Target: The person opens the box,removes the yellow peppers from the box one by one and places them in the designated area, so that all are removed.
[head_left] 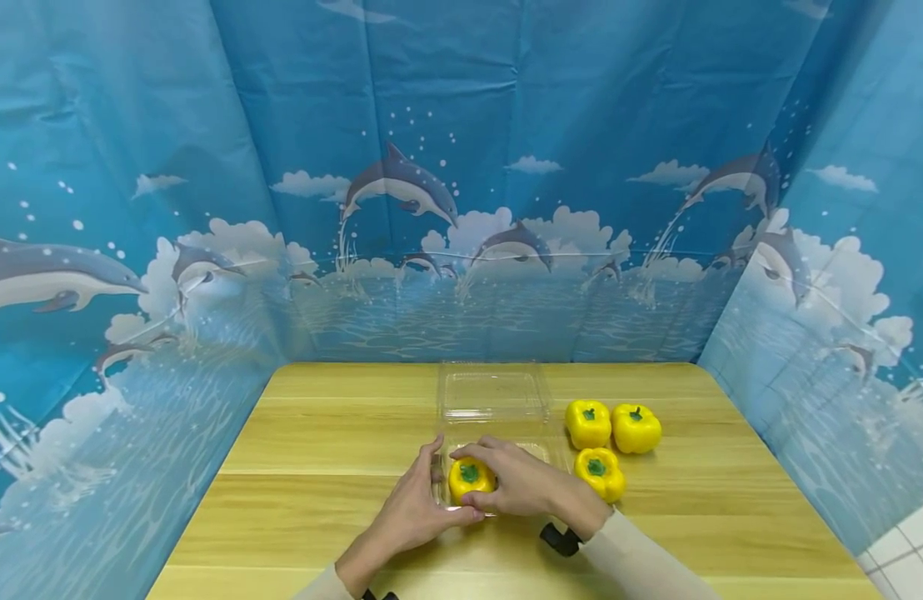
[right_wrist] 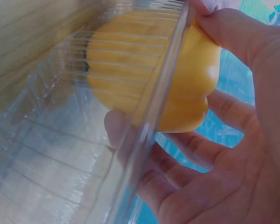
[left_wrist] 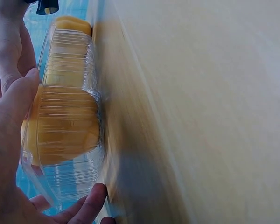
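Note:
A clear plastic clamshell container (left_wrist: 77,182) lies on the table with its lid (head_left: 494,392) folded back flat. Inside the base, at its left end, sits a yellow bell pepper (head_left: 472,482) with a green stem. My right hand (head_left: 517,479) grips this pepper from the right, its thumb at the front and fingers round the far side. In the right wrist view some of those fingers show through the clear wall. My left hand (head_left: 420,504) holds the container's left end, thumb along the front and fingers at the far left corner.
Three more yellow bell peppers stand right of the container: one at the back left (head_left: 588,424), one at the back right (head_left: 636,428), one nearer (head_left: 600,474). The wooden table (head_left: 319,450) meets a blue dolphin-print curtain (head_left: 431,308) at its back and sides.

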{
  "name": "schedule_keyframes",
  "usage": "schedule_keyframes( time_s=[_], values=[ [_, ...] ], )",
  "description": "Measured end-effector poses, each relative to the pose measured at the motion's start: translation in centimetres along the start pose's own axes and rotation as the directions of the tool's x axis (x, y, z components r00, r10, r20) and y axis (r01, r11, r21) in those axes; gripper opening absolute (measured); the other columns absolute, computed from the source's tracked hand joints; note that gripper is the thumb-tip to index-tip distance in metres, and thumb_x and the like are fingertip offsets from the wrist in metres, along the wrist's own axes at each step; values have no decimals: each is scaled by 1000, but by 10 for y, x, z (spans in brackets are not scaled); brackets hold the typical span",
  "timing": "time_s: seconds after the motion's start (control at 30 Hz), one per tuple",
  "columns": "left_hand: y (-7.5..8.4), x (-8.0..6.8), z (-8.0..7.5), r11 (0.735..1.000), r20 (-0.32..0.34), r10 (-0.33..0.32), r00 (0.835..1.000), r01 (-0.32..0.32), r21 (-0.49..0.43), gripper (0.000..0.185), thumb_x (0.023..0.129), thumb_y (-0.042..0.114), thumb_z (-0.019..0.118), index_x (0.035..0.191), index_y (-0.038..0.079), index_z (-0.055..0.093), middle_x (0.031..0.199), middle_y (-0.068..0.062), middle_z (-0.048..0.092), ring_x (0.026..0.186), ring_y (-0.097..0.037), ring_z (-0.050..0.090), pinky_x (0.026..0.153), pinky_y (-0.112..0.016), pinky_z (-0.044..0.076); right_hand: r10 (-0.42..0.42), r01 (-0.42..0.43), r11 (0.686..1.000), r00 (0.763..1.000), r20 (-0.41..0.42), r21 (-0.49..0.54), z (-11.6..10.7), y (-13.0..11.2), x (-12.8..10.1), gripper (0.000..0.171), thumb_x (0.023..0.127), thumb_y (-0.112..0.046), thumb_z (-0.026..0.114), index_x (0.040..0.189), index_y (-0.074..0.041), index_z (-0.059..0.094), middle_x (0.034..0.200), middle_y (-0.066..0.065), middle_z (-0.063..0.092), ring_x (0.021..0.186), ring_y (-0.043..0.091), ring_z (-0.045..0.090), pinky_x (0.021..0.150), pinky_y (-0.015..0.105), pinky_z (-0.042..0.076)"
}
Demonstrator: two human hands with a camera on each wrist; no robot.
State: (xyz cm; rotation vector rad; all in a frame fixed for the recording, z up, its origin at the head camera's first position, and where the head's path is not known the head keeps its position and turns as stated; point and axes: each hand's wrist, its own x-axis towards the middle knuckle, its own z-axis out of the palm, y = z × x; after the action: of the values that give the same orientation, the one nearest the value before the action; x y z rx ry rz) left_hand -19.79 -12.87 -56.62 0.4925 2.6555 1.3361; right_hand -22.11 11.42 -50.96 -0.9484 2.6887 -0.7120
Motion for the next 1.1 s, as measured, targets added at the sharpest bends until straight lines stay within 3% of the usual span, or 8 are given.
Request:
schedule_keyframes(
  time_s=[0.27,0.5,1.1],
  values=[
    [3,-2,0,1000,-8,-5,1000,5,2,137,84,63,102,185,13,25,178,-25,53,142,-37,73,105,-62,68,2,-2,1000,1000,-15,-19,1,1,-3,66,109,-51,82,166,-21,65,156,6,71,130,22,72,109,46,66],
    [5,-4,-1,1000,-10,5,1000,-5,4,136,85,61,102,185,10,25,175,-28,55,141,-39,73,105,-63,69,21,-21,1000,1000,-22,-10,-1,-1,-7,67,109,-52,82,165,-19,65,160,9,70,136,28,72,112,53,66],
    [0,-1,-1,1000,9,-2,1000,2,11,136,87,70,97,186,14,23,179,-27,51,146,-42,71,106,-65,68,18,-17,1000,999,-51,9,-13,-1,-17,69,106,-46,88,163,-15,66,162,12,70,144,38,72,119,61,63]
  ],
)
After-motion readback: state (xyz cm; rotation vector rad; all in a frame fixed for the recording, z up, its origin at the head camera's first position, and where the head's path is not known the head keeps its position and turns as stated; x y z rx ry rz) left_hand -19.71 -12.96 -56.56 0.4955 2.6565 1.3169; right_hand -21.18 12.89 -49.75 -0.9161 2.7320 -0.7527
